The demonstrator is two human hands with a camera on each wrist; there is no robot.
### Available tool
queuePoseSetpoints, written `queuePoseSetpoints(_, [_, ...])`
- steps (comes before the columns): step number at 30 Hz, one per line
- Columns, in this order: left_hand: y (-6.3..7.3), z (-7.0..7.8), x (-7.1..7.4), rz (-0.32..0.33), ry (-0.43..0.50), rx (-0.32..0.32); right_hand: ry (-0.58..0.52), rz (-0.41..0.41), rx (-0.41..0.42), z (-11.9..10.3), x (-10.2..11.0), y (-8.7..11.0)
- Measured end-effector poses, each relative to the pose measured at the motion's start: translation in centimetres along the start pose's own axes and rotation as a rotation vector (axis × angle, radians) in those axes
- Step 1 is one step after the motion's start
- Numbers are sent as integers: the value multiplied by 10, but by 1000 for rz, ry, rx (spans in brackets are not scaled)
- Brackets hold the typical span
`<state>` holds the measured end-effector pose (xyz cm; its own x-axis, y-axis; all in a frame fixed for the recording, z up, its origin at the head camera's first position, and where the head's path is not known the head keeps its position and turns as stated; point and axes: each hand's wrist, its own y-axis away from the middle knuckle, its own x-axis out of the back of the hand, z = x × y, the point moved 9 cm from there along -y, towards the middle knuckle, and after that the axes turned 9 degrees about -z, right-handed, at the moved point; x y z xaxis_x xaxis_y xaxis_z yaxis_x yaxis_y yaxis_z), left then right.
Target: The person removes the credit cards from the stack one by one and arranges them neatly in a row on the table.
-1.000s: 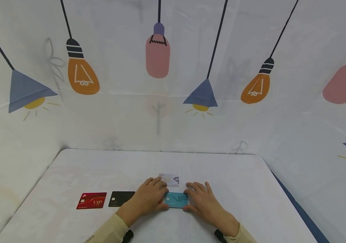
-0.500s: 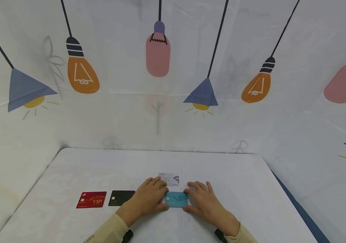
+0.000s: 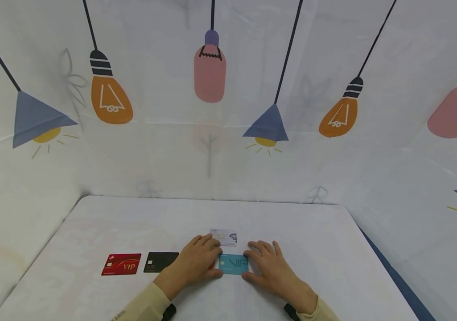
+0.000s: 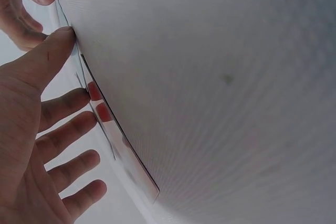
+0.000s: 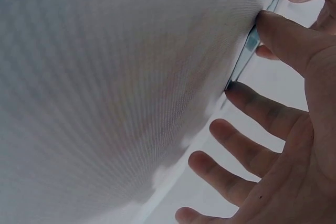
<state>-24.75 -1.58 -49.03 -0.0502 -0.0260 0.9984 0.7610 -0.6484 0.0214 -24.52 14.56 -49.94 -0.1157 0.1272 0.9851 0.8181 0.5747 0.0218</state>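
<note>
A teal VIP card point(image 3: 234, 264) lies flat on the white table, between my two hands. My left hand point(image 3: 196, 261) holds its left end, thumb at the near corner and index finger at the far one. On the right end, my right hand point(image 3: 270, 269) does the same; its other fingers spread away from the card in the right wrist view. Just beyond, a white card point(image 3: 226, 237) with a dark gem print lies close to my left fingertips, which cover its left corner. A dark green VIP card point(image 3: 159, 262) sits partly behind my left hand.
Further left lies a red VIP card point(image 3: 121, 264), in line with the dark green one. The white table point(image 3: 312, 232) ends at a wall sheet point(image 3: 164, 156) printed with lamps and bulbs. A blue strip point(image 3: 397, 276) shows beyond the table's right edge.
</note>
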Motion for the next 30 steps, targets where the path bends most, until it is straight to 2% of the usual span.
queuePoseSetpoints(20, [1,0,-2,15,-5,-13,1,-10,-3,-2,1,1])
queuePoseSetpoints(26, [3,-2,-1,5,28,-15,1,-11,-15,-1,2,1])
queuePoseSetpoints(30, [3,-6,4,29,50,-10,-12,-6,-16,0,2,2])
